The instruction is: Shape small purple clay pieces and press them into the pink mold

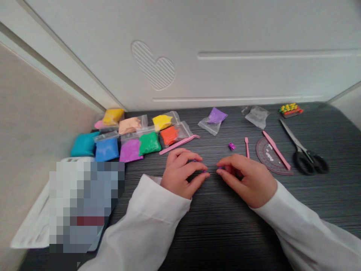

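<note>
My left hand (182,174) is closed in a pinch on a tiny bit of purple clay (205,171) at its thumb and fingertips. Opposite it, a short gap away, my right hand (248,178) pinches another small bit of purple clay (220,168). Most of both bits is covered by the fingers. Just beyond the right fingertips lies a small crumpled purple clay lump (231,146). A pink clay tool with a flat tip (247,146) rests behind my right hand. Pink tweezers (179,145) lie beyond my left hand.
Clay bags, including a green one (149,143), cluster at the left. A purple clay bag (216,116) and a clear bag (257,116) lie at the back. On the right are a protractor (263,152), a pink knife (276,149), scissors (303,150) and a yellow-orange clay piece (290,110).
</note>
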Demonstrator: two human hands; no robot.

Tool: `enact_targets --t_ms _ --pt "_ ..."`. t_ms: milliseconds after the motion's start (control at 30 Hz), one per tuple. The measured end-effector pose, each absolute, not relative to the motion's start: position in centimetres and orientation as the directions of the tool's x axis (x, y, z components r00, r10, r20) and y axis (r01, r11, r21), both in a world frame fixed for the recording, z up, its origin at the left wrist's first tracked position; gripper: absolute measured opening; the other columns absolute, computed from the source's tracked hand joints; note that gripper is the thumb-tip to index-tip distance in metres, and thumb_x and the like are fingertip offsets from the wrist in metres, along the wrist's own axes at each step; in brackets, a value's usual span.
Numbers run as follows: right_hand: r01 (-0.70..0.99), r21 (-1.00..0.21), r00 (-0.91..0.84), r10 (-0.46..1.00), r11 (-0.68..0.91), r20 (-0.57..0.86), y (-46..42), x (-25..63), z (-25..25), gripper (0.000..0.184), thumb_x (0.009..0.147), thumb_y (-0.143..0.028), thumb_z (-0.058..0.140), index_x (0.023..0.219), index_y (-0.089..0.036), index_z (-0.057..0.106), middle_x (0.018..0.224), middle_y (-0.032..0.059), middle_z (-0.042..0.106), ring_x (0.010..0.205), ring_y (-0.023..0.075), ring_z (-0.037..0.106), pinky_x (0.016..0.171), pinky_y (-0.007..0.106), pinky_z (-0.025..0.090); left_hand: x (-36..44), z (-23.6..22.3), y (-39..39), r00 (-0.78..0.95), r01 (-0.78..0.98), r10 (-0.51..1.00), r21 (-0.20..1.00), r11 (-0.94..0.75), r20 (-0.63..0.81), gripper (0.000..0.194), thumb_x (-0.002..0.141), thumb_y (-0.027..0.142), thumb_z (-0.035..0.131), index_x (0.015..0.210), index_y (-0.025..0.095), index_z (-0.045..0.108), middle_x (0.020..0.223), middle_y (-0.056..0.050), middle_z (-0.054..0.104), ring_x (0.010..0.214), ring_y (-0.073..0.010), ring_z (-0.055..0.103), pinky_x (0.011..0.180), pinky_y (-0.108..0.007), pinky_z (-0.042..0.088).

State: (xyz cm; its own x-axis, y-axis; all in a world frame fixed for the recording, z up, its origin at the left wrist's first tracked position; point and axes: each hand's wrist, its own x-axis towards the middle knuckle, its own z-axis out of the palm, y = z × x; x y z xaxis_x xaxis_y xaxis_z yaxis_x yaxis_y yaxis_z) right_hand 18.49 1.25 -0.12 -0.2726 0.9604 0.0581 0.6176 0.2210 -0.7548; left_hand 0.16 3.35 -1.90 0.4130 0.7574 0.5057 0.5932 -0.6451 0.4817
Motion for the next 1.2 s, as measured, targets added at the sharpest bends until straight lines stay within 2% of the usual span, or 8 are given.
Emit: enact_targets --t_ms 133,267,467,633,800,967,1100,1200 --pt "0.779 -0.497 -0.416 0.908 0.382 0.046 1.3 18.6 -0.9 0.019 0.08 -0.024 0.041 0.091 -0.02 0.057 0.08 0.0029 0.055 0.075 0.0136 0.051 0.068 0.027 0.04 0.0 -2.3 3.3 0.473 0.599 0.746 0.449 -0.663 0.469 0.011 0.067 0.027 0.062 0.077 0.023 0.066 0.085 -0.001 0.064 0.091 -0.0174 0.046 0.083 -0.033 0.039" --pt "0.812 -0.42 -0.437 0.899 0.404 0.02 1.4 18.6 -1.5 0.021 0.081 -0.027 0.039 0.092 -0.021 0.057 0.08 0.0025 0.056 0.076 0.0142 0.051 0.071 0.028 0.04 -0.2 -3.1 3.4 0.516 0.611 0.735 0.412 -0.676 0.44 0.014 0.068 0.028 0.06 0.08 0.025 0.066 0.089 0.0 0.064 0.095 -0.019 0.044 0.084 -0.035 0.038" --pt "0.798 -0.458 -0.436 0.9 0.392 0.01 1.7 18.9 -1.5 0.022 0.078 -0.031 0.046 0.095 -0.021 0.057 0.079 0.0013 0.055 0.072 0.013 0.05 0.068 0.027 0.04 -0.3 -4.0 3.6 0.548 0.641 0.737 0.368 -0.674 0.396 0.016 0.069 0.034 0.058 0.083 0.029 0.066 0.095 0.002 0.063 0.097 -0.0212 0.043 0.082 -0.037 0.037" --pt "0.768 -0.524 -0.433 0.901 0.369 0.0 1.8 19.1 -1.4 0.024 0.074 -0.028 0.051 0.096 -0.02 0.057 0.077 0.0011 0.054 0.069 0.0117 0.049 0.064 0.024 0.041 -0.5 -3.6 3.8 0.555 0.64 0.734 0.362 -0.677 0.391 0.028 0.068 0.038 0.058 0.093 0.026 0.062 0.098 -0.001 0.061 0.093 -0.0201 0.046 0.082 -0.037 0.037" --pt "0.744 -0.558 -0.446 0.895 0.367 -0.006 2.0 19.3 -1.2 0.022 0.073 -0.025 0.053 0.094 -0.019 0.058 0.078 0.0011 0.054 0.065 0.0099 0.047 0.062 0.022 0.04 -1.7 -3.3 4.6 0.419 0.705 0.782 0.377 -0.601 0.462 0.031 0.069 0.035 0.056 0.097 0.022 0.06 0.096 -0.003 0.06 0.091 -0.018 0.048 0.084 -0.035 0.035" --pt "0.732 -0.568 -0.451 0.892 0.376 0.01 2.2 19.3 -1.4 0.019 0.072 -0.023 0.052 0.089 -0.019 0.059 0.074 0.0007 0.053 0.061 0.0089 0.046 0.06 0.022 0.039 -2.6 -4.0 5.5 0.479 0.739 0.816 0.353 -0.574 0.323 0.025 0.07 0.038 0.054 0.089 0.026 0.064 0.085 -0.002 0.063 0.084 -0.0179 0.052 0.075 -0.033 0.039" --pt "0.701 -0.606 -0.438 0.898 0.376 0.05 2.4 19.4 -1.9 0.02 0.068 -0.023 0.056 0.088 -0.019 0.06 0.07 -0.001 0.052 0.059 0.0085 0.045 0.059 0.022 0.037 -2.5 -4.1 5.8 0.492 0.704 0.823 0.427 -0.568 0.283 0.019 0.072 0.034 0.051 0.079 0.025 0.066 0.078 -0.001 0.064 0.079 -0.0157 0.055 0.074 -0.031 0.039" --pt "0.682 -0.62 -0.423 0.901 0.387 0.097 2.6 19.5 -2.1 0.019 0.067 -0.025 0.057 0.085 -0.019 0.06 0.067 -0.0019 0.053 0.057 0.008 0.044 0.057 0.021 0.037 -2.1 -3.6 5.6 0.376 0.69 0.887 0.558 -0.46 0.267 0.017 0.07 0.033 0.053 0.073 0.021 0.064 0.076 -0.001 0.064 0.075 -0.015 0.055 0.072 -0.028 0.041"
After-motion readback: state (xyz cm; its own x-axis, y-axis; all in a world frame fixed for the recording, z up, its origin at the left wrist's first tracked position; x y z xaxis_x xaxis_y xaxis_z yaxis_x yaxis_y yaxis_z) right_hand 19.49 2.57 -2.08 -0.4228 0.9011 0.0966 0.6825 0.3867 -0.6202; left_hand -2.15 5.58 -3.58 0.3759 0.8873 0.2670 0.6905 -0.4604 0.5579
